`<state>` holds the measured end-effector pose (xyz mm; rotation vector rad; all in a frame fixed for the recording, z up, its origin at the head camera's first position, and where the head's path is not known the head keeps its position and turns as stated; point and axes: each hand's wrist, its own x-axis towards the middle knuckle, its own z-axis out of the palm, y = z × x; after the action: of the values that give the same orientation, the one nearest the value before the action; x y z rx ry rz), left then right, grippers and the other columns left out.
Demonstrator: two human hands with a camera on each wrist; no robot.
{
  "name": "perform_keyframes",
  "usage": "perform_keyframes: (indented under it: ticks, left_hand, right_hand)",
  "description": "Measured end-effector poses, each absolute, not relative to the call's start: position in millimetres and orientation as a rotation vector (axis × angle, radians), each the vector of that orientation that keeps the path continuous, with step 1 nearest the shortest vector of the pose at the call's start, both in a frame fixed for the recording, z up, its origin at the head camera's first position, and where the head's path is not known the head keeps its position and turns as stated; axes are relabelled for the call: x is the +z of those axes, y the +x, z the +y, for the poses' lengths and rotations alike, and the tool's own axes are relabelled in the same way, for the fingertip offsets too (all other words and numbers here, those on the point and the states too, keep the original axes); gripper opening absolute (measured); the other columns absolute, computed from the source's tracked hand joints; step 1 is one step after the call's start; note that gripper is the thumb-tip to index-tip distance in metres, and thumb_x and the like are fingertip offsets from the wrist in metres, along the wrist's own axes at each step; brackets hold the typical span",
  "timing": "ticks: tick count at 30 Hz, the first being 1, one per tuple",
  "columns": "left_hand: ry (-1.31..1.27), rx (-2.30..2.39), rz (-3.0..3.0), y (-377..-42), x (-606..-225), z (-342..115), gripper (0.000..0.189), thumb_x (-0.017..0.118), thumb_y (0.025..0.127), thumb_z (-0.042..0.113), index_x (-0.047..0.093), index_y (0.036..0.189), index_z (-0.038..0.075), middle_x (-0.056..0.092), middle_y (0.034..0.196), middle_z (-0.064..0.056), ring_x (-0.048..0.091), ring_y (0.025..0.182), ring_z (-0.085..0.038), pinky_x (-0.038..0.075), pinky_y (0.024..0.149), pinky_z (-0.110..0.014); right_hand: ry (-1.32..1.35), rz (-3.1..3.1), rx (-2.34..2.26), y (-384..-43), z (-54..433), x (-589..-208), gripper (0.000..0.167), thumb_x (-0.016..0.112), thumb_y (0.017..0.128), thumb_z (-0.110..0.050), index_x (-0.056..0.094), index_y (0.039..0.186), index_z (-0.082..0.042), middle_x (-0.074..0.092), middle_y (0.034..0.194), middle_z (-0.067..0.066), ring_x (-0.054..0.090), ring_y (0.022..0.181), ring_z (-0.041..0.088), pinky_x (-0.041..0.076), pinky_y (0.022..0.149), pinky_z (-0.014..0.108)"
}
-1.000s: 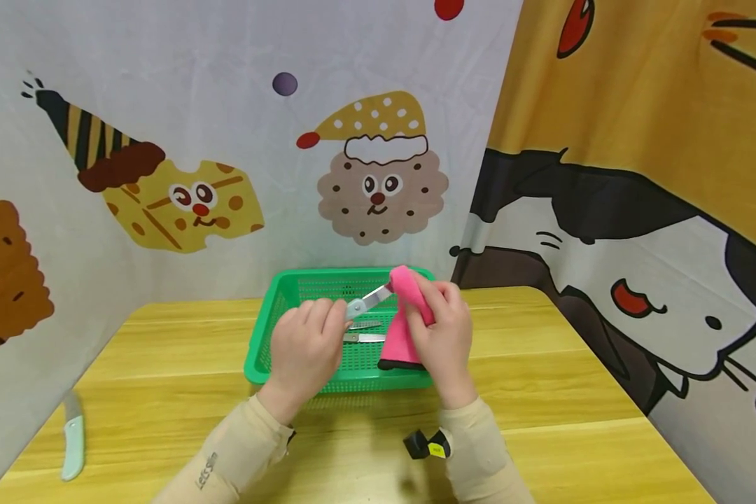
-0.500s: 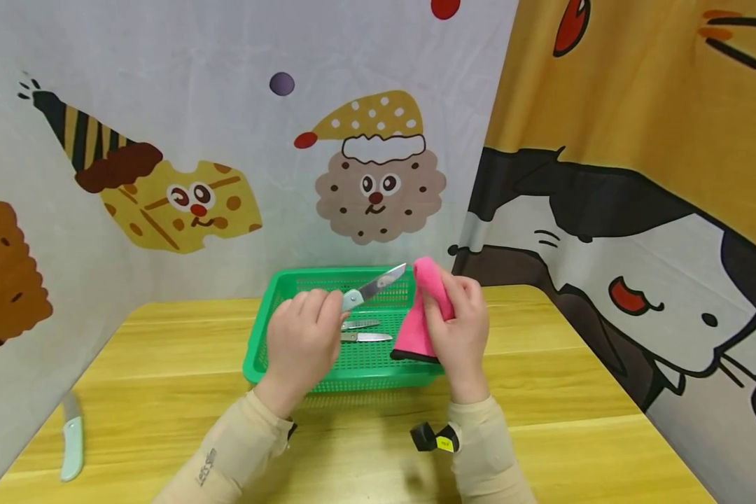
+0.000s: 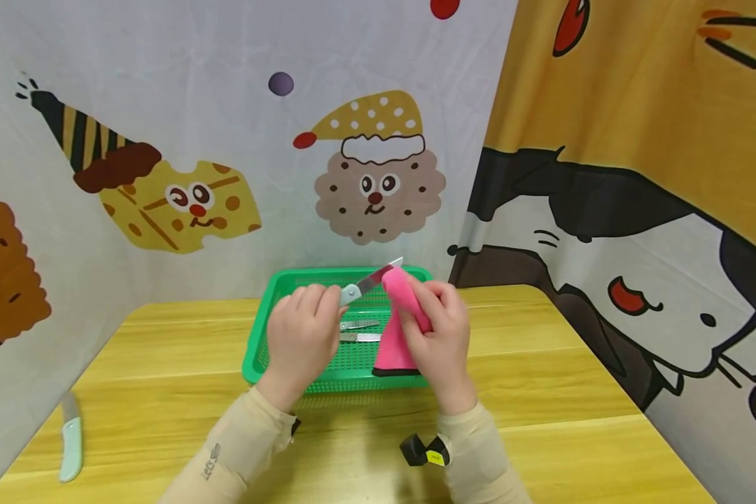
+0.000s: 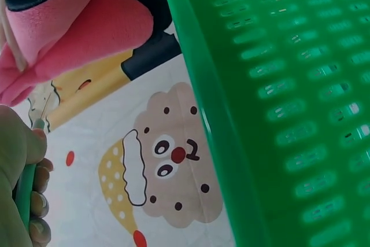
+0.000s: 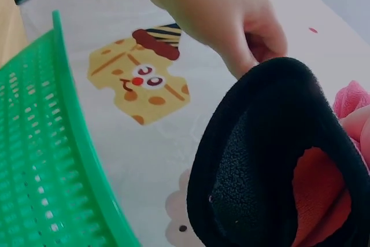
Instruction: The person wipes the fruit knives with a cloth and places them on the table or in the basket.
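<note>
Gripping knife (image 3: 367,285) by its handle in curled left hand (image 3: 304,329), above basket (image 3: 258,329), angled toward far right corner; pinching pink cloth (image 3: 399,341) against blade (image 3: 374,280) in right hand (image 3: 439,329). Advisable: wipe from handle outward, keep cloth bunched over cutting edge.

I'm seeing a cream left sleeve (image 3: 242,439) with dark lettering (image 3: 211,462), cream right sleeve (image 3: 481,451) too, and there, black wrist block (image 3: 414,450), yellow label (image 3: 435,458)!

Free passage: over the table (image 3: 176,371), between basket (image 3: 259,322) and far-left knife (image 3: 72,442), and to the basket's right. Obstacles: held knife (image 3: 368,281) and cloth (image 3: 393,346) above the basket.
</note>
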<state>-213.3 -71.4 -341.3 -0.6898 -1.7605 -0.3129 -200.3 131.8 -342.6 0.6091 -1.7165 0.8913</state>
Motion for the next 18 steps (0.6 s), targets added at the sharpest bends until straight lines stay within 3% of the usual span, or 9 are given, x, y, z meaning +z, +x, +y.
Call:
perform_keyframes:
  ticks: [11,18]
  left_hand:
    - [-0.721,-0.326,-1.733,-212,-341,-62,0.022,0.052,0.103,0.017,0.060,0.094,-0.002,0.055,0.077,-0.011,0.051,0.055,-0.026,0.034,0.042,-0.031]
    - [-0.719,-0.329,-1.726,-211,-343,-61,0.023,0.052,0.103,0.018,0.061,0.094,-0.001,0.056,0.077,-0.010,0.047,0.053,-0.024,0.030,0.041,-0.029]
  right_hand:
    - [0.698,-1.761,0.821,-197,112,-348,0.039,0.069,0.082,-0.007,0.071,0.120,-0.018,0.063,0.093,0.009,0.058,0.078,0.022,0.043,0.065,0.041]
    - [0.697,-1.800,0.800,-196,108,-350,0.040,0.070,0.083,-0.008,0.070,0.122,-0.018,0.062,0.094,0.009,0.058,0.078,0.022,0.043,0.064,0.041]
